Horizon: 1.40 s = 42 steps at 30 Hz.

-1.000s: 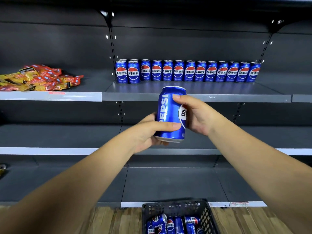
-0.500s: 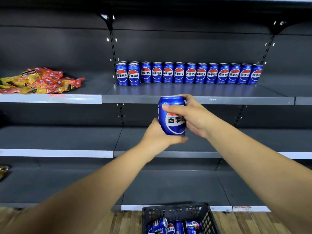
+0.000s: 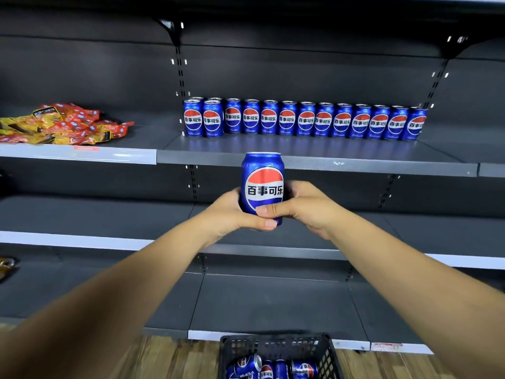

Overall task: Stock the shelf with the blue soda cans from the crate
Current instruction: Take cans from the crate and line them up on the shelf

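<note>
A blue soda can [image 3: 263,176] stands upright in the air just below the front edge of the grey shelf [image 3: 314,160], its logo facing me. My left hand [image 3: 232,212] grips its lower left side, thumb across the bottom front. My right hand [image 3: 303,206] grips the lower right side, thumb over the front. A long row of blue cans [image 3: 306,120] lines the back of that shelf, with two more in front at its left end. The black crate [image 3: 276,348] on the floor below holds several cans lying loose.
Red and yellow snack packets [image 3: 60,124] lie heaped on the neighbouring shelf to the left. Two lower grey shelves [image 3: 273,302] run behind my arms. A perforated upright post [image 3: 179,75] divides the bays. Wooden floor shows at the bottom around the crate.
The can has been turned so its logo faces me, and it is held upright. Both hands have slid down to its lower half and sit a little lower and closer.
</note>
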### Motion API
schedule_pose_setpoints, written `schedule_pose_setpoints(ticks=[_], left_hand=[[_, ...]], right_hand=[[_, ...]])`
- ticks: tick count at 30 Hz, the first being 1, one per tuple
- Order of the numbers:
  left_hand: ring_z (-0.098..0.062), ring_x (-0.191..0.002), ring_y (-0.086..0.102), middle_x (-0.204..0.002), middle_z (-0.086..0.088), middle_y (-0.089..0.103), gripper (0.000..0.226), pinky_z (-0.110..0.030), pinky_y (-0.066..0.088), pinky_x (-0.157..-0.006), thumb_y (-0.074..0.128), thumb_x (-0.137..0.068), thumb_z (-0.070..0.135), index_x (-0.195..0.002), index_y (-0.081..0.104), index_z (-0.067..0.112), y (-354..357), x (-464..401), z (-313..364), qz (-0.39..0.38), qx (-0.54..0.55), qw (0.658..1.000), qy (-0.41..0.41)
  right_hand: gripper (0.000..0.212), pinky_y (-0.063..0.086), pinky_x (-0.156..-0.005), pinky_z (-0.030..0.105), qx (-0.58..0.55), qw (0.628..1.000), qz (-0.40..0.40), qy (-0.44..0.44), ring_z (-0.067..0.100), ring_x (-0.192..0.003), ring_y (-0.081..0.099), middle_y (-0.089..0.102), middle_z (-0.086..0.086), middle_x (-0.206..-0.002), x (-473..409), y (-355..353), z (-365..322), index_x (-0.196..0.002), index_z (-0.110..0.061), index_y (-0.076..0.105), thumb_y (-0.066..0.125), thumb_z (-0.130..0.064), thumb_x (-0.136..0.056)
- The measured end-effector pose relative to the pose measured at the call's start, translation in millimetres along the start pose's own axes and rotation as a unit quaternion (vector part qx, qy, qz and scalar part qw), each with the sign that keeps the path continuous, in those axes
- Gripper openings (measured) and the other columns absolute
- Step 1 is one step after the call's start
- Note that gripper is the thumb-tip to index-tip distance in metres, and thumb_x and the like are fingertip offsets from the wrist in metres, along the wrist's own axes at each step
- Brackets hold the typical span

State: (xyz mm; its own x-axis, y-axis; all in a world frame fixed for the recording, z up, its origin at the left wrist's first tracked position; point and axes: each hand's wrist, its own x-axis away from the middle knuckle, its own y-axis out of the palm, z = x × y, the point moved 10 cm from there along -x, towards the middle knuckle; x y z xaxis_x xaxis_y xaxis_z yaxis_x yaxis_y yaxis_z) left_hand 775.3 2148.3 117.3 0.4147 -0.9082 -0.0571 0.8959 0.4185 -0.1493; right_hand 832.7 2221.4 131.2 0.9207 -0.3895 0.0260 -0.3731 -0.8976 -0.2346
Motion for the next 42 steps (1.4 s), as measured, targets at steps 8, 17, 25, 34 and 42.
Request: schedule_pose_setpoints(ticks=[8, 17, 25, 34, 42], left_hand=[[-0.011, -0.103, 0.064, -0.117, 0.0, 0.065, 0.083, -0.018, 0.052, -0.079, 0.082, -0.054, 0.008, -0.129, 0.048, 0.014, -18, -11, -9, 0.052, -0.021, 0.998, -0.021], [-0.014, -0.085, 0.063, -0.085, 0.0, 0.068, 0.044, -0.031, 0.045, -0.088, 0.07, -0.079, -0.001, -0.119, 0.058, 0.013, -97, -46, -47, 0.155, -0.008, 0.983, -0.101], [-0.004, -0.049, 0.063, -0.062, 0.004, 0.068, 0.016, -0.023, 0.05, -0.066, 0.067, -0.084, 0.004, -0.083, 0.063, 0.02, -196, -109, -32, 0.249, -0.008, 0.966, -0.067], [-0.002, -0.046, 0.057, -0.049, 0.007, 0.062, 0.025, -0.018, 0.043, -0.058, 0.062, -0.081, -0.008, -0.074, 0.063, 0.016, -283, -180, -13, 0.281, -0.029, 0.959, 0.022], [-0.016, -0.071, 0.054, -0.068, 0.002, 0.053, 0.036, -0.023, 0.043, -0.068, 0.058, -0.079, -0.008, -0.109, 0.057, 0.011, -345, -234, -51, 0.353, -0.048, 0.934, 0.022]], right_hand=[[0.039, 0.056, -0.084, 0.031, -0.026, 0.997, 0.055, -0.038, 0.021, -0.092, 0.068, 0.072, 0.008, -0.099, -16, -17, -1, -0.099, -0.01, 0.066, 0.081, 0.002, -0.065], [0.044, 0.053, -0.073, 0.022, -0.014, 0.995, 0.089, -0.039, 0.013, -0.087, 0.066, 0.07, 0.001, -0.095, -83, -35, -11, -0.1, -0.013, 0.062, 0.083, -0.001, -0.063], [0.051, 0.051, -0.069, 0.019, -0.01, 0.99, 0.131, -0.046, 0.01, -0.087, 0.064, 0.069, 0.0, -0.1, -168, -38, -35, -0.109, -0.01, 0.06, 0.083, -0.002, -0.064], [0.048, 0.045, -0.069, 0.02, 0.045, 0.976, 0.208, -0.045, 0.007, -0.081, 0.059, 0.064, -0.006, -0.089, -262, -36, -39, -0.1, -0.012, 0.059, 0.086, -0.003, -0.061], [0.052, 0.046, -0.082, 0.028, 0.064, 0.965, 0.254, -0.004, 0.018, -0.094, 0.061, 0.067, 0.002, -0.099, -322, -43, -8, -0.103, -0.011, 0.059, 0.086, -0.003, -0.06]])
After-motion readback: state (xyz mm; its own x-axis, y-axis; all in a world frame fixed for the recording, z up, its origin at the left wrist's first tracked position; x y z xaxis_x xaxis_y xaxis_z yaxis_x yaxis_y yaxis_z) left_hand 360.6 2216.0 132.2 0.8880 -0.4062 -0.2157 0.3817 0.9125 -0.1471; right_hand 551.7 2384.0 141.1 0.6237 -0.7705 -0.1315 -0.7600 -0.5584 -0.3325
